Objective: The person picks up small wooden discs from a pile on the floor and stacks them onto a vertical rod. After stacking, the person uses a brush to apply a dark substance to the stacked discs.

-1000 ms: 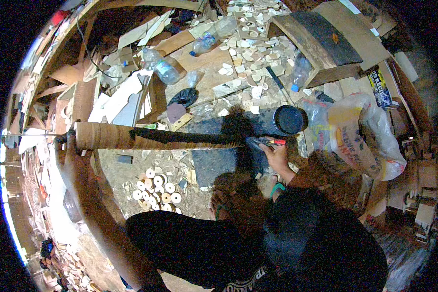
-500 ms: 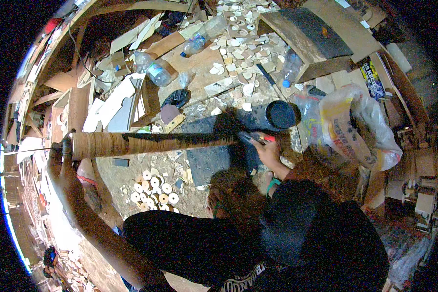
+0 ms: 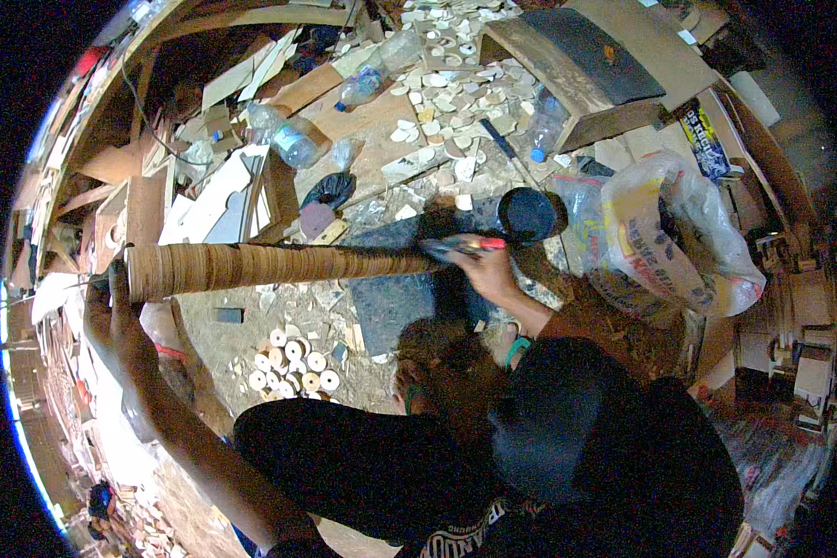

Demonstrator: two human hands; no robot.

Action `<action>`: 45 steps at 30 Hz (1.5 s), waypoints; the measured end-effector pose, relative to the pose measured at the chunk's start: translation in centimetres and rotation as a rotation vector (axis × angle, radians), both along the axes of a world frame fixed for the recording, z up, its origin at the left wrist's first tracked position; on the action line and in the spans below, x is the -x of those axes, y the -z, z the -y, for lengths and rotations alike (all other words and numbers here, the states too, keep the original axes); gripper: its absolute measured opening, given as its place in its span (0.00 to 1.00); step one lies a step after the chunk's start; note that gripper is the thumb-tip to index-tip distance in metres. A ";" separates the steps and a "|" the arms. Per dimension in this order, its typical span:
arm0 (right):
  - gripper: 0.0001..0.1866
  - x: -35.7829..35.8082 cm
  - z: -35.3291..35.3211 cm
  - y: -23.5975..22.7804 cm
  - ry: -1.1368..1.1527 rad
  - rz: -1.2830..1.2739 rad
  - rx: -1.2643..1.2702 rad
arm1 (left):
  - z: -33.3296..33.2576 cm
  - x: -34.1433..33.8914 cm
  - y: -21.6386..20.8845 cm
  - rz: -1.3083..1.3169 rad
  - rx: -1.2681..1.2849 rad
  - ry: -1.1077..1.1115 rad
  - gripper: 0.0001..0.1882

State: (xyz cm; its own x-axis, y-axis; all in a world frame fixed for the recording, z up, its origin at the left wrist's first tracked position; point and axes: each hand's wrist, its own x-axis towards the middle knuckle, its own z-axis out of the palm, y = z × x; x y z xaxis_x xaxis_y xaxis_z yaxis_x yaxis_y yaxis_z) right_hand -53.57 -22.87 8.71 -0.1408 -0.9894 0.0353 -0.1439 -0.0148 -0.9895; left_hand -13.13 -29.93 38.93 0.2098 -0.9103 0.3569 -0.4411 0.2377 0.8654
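A long, tapering stack of thin brown rings, threaded on a rod, lies level across the view. My left hand holds its thick left end, fingers closed around the end. My right hand grips a brush with a red handle, its dark tip against the narrow right end of the stack. A dark coating shows along the stack's upper edge; the side facing me is bare brown. Just right of the brush stands a round black tub with dark insides. A green band circles my right wrist.
Below the stack lies a pile of pale rings. A dark sheet covers ground under its right part. Plastic bottles, wood offcuts and scattered chips lie beyond. A translucent sack and wooden box stand right.
The stack has turned, so its dark-coated stretch has rolled toward the far side and bare brown faces me. My right hand with the brush has moved slightly left and away from me.
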 end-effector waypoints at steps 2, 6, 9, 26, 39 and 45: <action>0.11 -1.7 1.9 -0.7 -0.082 -0.004 0.102 | 0.1 0.0 -0.1 0.018 0.030 0.057 0.14; 0.11 -0.6 1.8 -0.5 -0.139 -0.067 0.190 | 0.4 -0.1 0.1 0.087 0.033 -0.003 0.14; 0.10 2.1 -1.1 0.3 0.011 -0.173 -0.075 | 0.6 -0.2 0.7 0.172 0.037 -0.096 0.13; 0.10 9.0 -2.5 -5.6 0.220 -0.334 0.074 | 1.1 -3.0 1.2 -0.031 -0.041 -0.078 0.13; 0.18 11.6 1.4 -8.9 0.256 -0.856 -0.072 | 0.2 0.3 -0.1 0.023 0.017 -0.081 0.12; 0.14 13.4 1.1 -11.0 0.398 0.086 -0.209 | 0.1 0.8 -0.1 -0.022 0.024 -0.054 0.14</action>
State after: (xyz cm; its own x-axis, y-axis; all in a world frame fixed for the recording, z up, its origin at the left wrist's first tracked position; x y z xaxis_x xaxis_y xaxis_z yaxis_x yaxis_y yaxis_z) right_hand -66.92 -23.93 19.73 -0.5048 -0.8426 -0.1876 -0.0155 0.2261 -0.9740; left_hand -13.94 -30.04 38.99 0.2663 -0.8887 0.3733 -0.4344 0.2351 0.8695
